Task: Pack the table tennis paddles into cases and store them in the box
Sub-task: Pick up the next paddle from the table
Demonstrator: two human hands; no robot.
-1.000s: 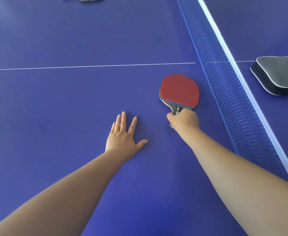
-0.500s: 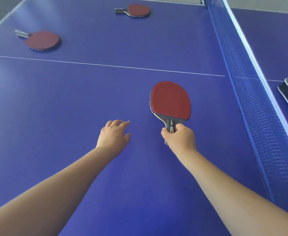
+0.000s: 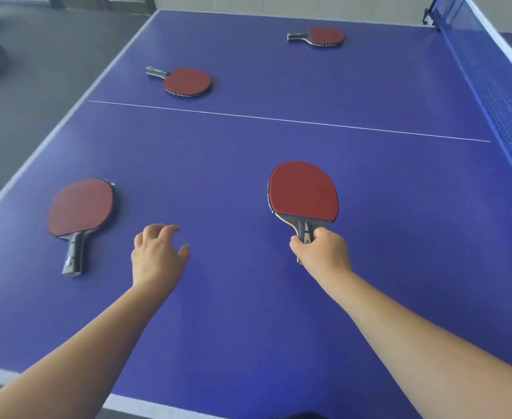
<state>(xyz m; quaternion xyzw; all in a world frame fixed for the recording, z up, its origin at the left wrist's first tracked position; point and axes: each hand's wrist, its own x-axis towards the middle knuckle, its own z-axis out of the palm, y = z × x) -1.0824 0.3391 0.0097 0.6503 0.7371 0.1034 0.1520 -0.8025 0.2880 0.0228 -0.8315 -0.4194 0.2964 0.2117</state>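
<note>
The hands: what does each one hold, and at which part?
The right hand grips a red paddle by its handle. The left hand holds nothing, its fingers loosely curled above the table.

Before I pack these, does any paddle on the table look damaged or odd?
Nothing stands out. The right hand grips one paddle by its handle; three more lie flat, red side up, near left, middle and far. No case is visible.
</note>
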